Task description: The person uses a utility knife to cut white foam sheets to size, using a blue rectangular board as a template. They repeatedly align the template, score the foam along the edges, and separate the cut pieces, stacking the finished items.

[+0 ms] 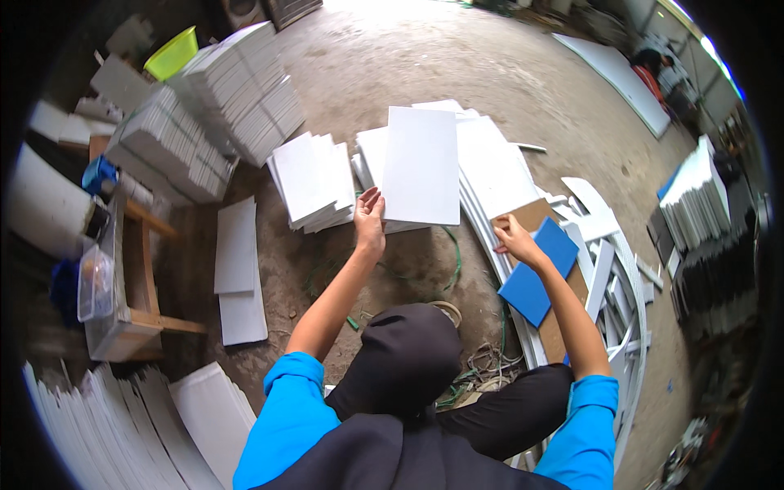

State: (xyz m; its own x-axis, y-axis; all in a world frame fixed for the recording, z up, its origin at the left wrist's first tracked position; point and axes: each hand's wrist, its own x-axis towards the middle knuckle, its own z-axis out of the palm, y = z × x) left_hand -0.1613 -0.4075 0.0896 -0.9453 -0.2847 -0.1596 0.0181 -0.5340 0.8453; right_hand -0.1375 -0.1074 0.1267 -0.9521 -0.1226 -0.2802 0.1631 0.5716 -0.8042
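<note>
My left hand (370, 219) grips the lower left corner of a white rectangular board (421, 165) and holds it up flat over a low stack of the same boards (371, 155). My right hand (511, 239) rests with its fingers on a brown sheet (532, 214), next to a blue rectangular board (539, 271) that lies on it. Both of my arms wear bright blue sleeves. A small stack of white boards (313, 178) lies just left of the held one.
Tall stacks of white boards (245, 86) stand at the back left beside a yellow-green tub (172, 53). A wooden stool (139, 278) and a clear plastic box (94, 282) are at left. Long white panels (498, 171) and white scraps (608, 269) lie at right. Cords (482, 363) are on the dirt floor.
</note>
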